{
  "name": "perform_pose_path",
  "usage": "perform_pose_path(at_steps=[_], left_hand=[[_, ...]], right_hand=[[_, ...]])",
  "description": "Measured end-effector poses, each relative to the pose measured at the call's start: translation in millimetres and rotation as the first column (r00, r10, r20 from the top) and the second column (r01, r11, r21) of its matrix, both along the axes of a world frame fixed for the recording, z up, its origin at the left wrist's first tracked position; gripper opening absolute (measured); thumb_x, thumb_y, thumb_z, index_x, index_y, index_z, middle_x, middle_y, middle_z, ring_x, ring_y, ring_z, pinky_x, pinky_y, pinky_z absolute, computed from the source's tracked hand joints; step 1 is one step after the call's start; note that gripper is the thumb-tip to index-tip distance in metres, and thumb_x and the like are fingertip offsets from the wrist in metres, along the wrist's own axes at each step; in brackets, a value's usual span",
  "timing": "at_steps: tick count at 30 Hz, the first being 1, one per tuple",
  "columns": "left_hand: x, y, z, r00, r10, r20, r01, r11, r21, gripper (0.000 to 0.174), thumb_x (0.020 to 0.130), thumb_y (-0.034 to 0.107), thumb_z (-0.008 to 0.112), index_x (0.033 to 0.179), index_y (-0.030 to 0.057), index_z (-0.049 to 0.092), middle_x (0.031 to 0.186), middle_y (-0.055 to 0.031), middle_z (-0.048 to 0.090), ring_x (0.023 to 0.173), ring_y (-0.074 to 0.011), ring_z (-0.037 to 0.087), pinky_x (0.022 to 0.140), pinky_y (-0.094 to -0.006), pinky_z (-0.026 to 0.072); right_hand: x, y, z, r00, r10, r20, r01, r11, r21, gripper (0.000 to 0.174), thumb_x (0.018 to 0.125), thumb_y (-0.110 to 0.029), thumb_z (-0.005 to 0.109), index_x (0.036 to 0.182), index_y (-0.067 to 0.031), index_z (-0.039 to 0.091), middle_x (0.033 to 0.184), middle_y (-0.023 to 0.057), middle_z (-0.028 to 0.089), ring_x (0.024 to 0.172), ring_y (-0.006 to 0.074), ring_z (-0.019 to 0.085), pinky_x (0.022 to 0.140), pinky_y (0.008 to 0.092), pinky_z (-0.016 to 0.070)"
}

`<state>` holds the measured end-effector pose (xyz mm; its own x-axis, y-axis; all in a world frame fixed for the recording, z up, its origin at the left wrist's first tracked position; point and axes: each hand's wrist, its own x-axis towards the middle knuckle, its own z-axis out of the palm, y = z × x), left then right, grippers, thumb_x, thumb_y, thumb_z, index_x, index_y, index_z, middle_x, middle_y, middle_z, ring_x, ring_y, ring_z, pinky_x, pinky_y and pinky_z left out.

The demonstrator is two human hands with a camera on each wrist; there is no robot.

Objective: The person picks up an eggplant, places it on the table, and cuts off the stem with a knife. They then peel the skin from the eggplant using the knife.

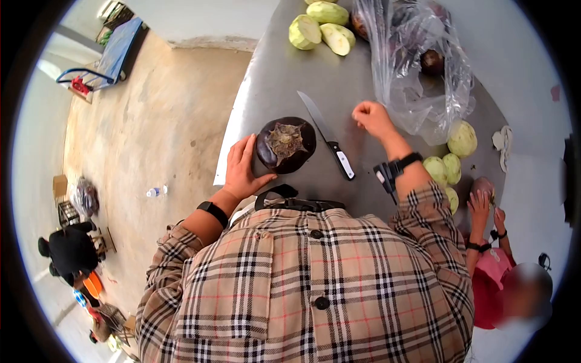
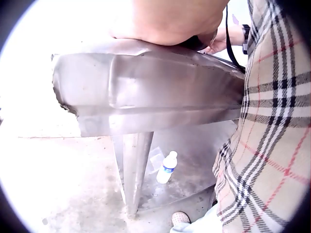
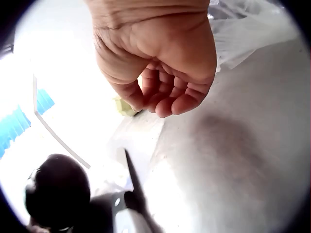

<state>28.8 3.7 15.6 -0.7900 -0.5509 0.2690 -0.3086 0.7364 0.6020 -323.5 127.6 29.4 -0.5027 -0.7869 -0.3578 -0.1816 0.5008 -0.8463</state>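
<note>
A dark purple round eggplant (image 1: 287,145) stands on the metal table with its dry stem cap up. My left hand (image 1: 242,164) rests against its left and near side, fingers and thumb spread. In the left wrist view only part of this hand (image 2: 175,22) shows, over the table's bent edge. To the eggplant's right lies a knife (image 1: 335,151), blade pointing away from me, with a black and white handle. My right hand (image 1: 374,119) hovers over the table beyond the knife, its fingers loosely curled and holding nothing. The right wrist view shows its palm side.
Peeled pale green eggplants (image 1: 327,30) sit at the far end; more peeled ones (image 1: 463,139) lie at the right. A clear plastic bag (image 1: 417,78) holds dark eggplants. Across the table, another person's hands (image 1: 480,209) touch an eggplant. The table's left edge (image 1: 233,133) is close by my left hand.
</note>
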Motion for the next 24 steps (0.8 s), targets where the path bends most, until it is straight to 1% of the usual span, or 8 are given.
perform_pose_path(at_steps=[4,7,9,14,18,21,22,24], left_hand=[[1.8,-2.1,-2.4,1.0,0.003,0.017,-0.004,0.999,0.045,0.109,0.05,0.031,0.088,0.139,0.0028,0.033,0.133,-0.0187,0.042,0.119,-0.0367,0.043,0.1,-0.0427,0.0348],[-3.3,-11.5,-2.4,0.998,-0.051,-0.021,0.053,0.993,0.101,0.115,0.046,0.029,0.089,0.14,0.0024,0.03,0.132,-0.0207,0.041,0.117,-0.0377,0.045,0.098,-0.042,0.0377],[-7.8,-18.7,2.2,0.997,-0.07,-0.011,0.071,0.973,0.218,0.117,0.047,0.027,0.09,0.142,0.0018,0.026,0.133,-0.0209,0.037,0.116,-0.0368,0.045,0.095,-0.0408,0.0413],[-20.3,-33.5,2.4,0.951,-0.304,-0.053,0.309,0.938,0.16,0.122,0.049,0.038,0.089,0.143,0.0004,0.021,0.136,-0.0227,0.031,0.125,-0.0388,0.036,0.105,-0.0428,0.0325],[-24.0,-46.6,-9.8,0.927,-0.367,-0.075,0.375,0.915,0.15,0.124,0.05,0.042,0.088,0.143,0.0001,0.019,0.135,-0.0233,0.032,0.125,-0.0389,0.036,0.105,-0.0424,0.0319],[-28.1,-48.1,-16.6,0.918,-0.384,-0.103,0.396,0.906,0.147,0.124,0.051,0.043,0.088,0.144,0.0001,0.018,0.135,-0.0234,0.032,0.125,-0.0387,0.036,0.105,-0.0424,0.0318],[-27.9,-49.0,-17.3,0.917,-0.386,-0.1,0.398,0.905,0.149,0.124,0.051,0.043,0.088,0.144,0.0001,0.018,0.135,-0.0234,0.033,0.125,-0.0386,0.036,0.104,-0.0425,0.0319],[-28.3,-50.4,-18.1,0.92,-0.379,-0.096,0.39,0.908,0.153,0.124,0.051,0.043,0.088,0.144,0.0,0.018,0.135,-0.0232,0.033,0.124,-0.0384,0.036,0.104,-0.0426,0.0321]], right_hand=[[31.3,79.3,20.3,0.969,-0.093,0.23,0.113,0.991,-0.073,0.005,0.08,-0.007,0.064,0.08,-0.0019,0.063,0.068,0.0001,0.059,0.06,0.0078,0.055,0.056,0.022,0.0435],[52.8,147.2,36.6,0.901,-0.324,0.287,0.355,0.932,-0.065,0.005,0.081,-0.005,0.065,0.082,-0.002,0.062,0.069,0.0005,0.059,0.059,0.0081,0.054,0.055,0.0214,0.0431],[68.1,193.1,41.9,0.829,-0.491,0.269,0.524,0.849,-0.064,0.005,0.081,-0.006,0.065,0.082,-0.0021,0.061,0.069,0.0005,0.059,0.059,0.0079,0.053,0.055,0.021,0.0431],[121.4,301.3,26.5,0.593,-0.786,0.174,0.802,0.595,-0.047,0.007,0.081,-0.008,0.065,0.08,-0.0026,0.061,0.067,0.0002,0.058,0.057,0.0069,0.052,0.053,0.0196,0.0413],[190.7,354.6,-2.5,0.352,-0.935,0.036,0.935,0.353,0.039,0.01,0.079,-0.009,0.068,0.077,-0.0028,0.06,0.065,-0.0002,0.056,0.055,0.0077,0.051,0.051,0.0207,0.0403],[232.8,385.2,-30.8,0.211,-0.948,-0.239,0.977,0.197,0.08,0.012,0.076,-0.009,0.069,0.077,-0.0023,0.06,0.066,0.0017,0.058,0.057,0.0088,0.054,0.052,0.0227,0.0426],[244.2,397.1,-43.0,0.261,-0.875,-0.408,0.964,0.215,0.156,0.011,0.074,-0.009,0.067,0.081,-0.0021,0.061,0.069,0.0058,0.061,0.064,0.0173,0.06,0.059,0.0306,0.0478],[269.5,435.3,-91.9,0.319,-0.745,-0.587,0.933,0.356,0.055,0.013,0.074,-0.009,0.065,0.085,-0.0026,0.063,0.073,0.0097,0.064,0.072,0.0251,0.063,0.066,0.0364,0.049]])
